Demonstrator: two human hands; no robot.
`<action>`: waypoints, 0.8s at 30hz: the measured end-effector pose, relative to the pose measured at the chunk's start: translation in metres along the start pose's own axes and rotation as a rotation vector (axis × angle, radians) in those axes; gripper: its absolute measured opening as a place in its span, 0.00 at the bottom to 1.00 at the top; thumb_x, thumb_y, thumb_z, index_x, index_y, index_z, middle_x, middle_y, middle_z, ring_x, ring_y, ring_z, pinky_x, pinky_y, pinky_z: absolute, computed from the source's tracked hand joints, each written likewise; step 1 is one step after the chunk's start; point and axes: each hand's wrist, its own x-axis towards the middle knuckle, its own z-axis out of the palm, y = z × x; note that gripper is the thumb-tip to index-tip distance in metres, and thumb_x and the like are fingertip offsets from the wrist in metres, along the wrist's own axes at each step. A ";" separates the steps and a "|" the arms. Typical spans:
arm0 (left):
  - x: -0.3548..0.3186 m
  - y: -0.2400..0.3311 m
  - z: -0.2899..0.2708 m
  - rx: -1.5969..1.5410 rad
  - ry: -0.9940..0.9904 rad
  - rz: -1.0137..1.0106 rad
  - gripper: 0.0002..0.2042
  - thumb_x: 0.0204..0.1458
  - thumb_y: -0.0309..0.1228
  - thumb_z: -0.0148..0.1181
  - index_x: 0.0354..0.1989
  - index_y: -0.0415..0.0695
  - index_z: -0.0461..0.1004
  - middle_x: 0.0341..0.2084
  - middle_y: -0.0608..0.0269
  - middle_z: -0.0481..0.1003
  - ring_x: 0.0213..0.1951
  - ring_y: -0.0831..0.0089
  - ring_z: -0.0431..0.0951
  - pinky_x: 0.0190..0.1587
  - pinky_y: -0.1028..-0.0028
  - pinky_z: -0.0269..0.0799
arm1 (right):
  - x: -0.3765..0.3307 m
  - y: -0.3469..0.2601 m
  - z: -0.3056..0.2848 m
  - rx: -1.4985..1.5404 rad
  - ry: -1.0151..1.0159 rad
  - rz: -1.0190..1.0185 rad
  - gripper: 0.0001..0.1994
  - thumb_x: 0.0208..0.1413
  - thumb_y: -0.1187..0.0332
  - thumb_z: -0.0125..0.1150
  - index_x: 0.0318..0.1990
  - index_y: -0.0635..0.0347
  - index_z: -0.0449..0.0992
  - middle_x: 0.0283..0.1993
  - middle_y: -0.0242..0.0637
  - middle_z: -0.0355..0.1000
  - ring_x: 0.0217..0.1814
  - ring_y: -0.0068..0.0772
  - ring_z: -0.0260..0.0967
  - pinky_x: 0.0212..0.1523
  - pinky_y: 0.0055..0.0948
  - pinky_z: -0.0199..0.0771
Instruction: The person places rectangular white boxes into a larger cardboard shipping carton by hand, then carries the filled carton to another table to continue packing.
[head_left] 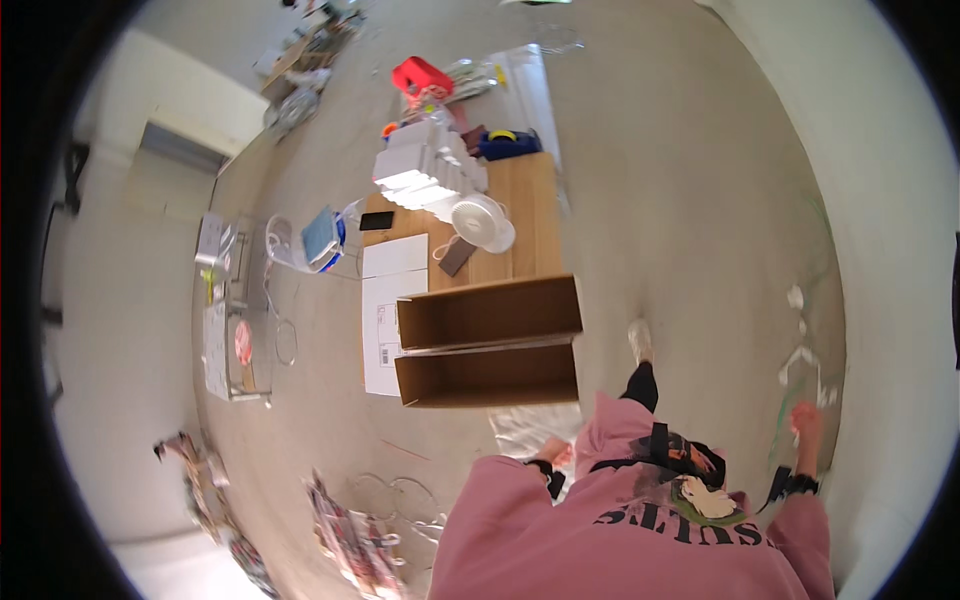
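Two cardboard boxes (490, 308) stand formed but unclosed at the near end of the counter (535, 235), left hand (557, 454) close by, right hand (804, 418) well apart; whether either's fingers are open or holding anything cannot be told.

Pale, fairly even light fills the frame, strongest at the lower left, where a white patch burns out. Glare washes detail from the stacked white boxes (425, 172) at upper centre and streaks the clear plastic sheet (527, 90) beside them. Inside the open cardboard boxes (490, 314), at centre, brown shadow gathers. The right fingers (805, 414), at lower right, look soft and smeared; small clutter at upper left is mushy too. Fisheye distortion bows the right-hand wall (862, 200), and black vignetting swallows the corners. A thin red line marks the left edge.
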 end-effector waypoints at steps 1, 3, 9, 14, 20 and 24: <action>0.005 -0.002 0.008 -0.030 0.003 0.005 0.10 0.47 0.37 0.52 0.32 0.46 0.74 0.28 0.64 0.77 0.25 0.71 0.77 0.29 0.68 0.68 | 0.031 -0.012 0.019 -0.049 -0.139 -0.011 0.07 0.54 0.62 0.52 0.34 0.54 0.71 0.28 0.30 0.72 0.25 0.22 0.69 0.20 0.22 0.67; -0.013 0.036 0.045 -0.027 -0.008 -0.011 0.11 0.48 0.37 0.51 0.34 0.45 0.73 0.28 0.63 0.77 0.26 0.69 0.77 0.31 0.67 0.68 | 0.060 -0.016 0.023 -0.101 -0.302 0.110 0.09 0.54 0.61 0.53 0.36 0.55 0.72 0.29 0.32 0.73 0.28 0.25 0.72 0.23 0.23 0.70; -0.057 0.101 0.096 -0.424 -0.042 0.077 0.13 0.52 0.41 0.50 0.36 0.45 0.72 0.33 0.61 0.77 0.34 0.67 0.77 0.36 0.64 0.70 | 0.149 -0.138 0.091 -0.495 -0.483 0.506 0.08 0.53 0.70 0.51 0.38 0.59 0.73 0.27 0.34 0.73 0.25 0.28 0.72 0.25 0.28 0.72; -0.082 0.173 0.116 -0.635 0.016 0.158 0.16 0.53 0.43 0.51 0.37 0.43 0.74 0.33 0.61 0.77 0.35 0.67 0.77 0.38 0.66 0.71 | 0.309 -0.209 0.140 -0.567 -0.578 0.481 0.08 0.52 0.65 0.54 0.35 0.59 0.72 0.24 0.32 0.71 0.24 0.29 0.71 0.21 0.28 0.70; -0.050 0.289 0.122 -0.799 0.059 0.102 0.13 0.51 0.41 0.53 0.34 0.43 0.74 0.29 0.61 0.77 0.33 0.69 0.77 0.33 0.67 0.72 | 0.454 -0.356 0.315 -0.628 -0.717 -0.053 0.10 0.53 0.62 0.54 0.33 0.59 0.73 0.25 0.32 0.72 0.24 0.24 0.70 0.21 0.26 0.70; -0.020 0.365 0.095 -0.772 0.192 0.272 0.12 0.49 0.37 0.55 0.32 0.39 0.75 0.26 0.59 0.76 0.30 0.69 0.76 0.30 0.66 0.71 | 0.540 -0.438 0.438 -0.779 -1.054 -0.468 0.09 0.55 0.63 0.54 0.35 0.59 0.72 0.26 0.32 0.71 0.28 0.21 0.69 0.26 0.23 0.67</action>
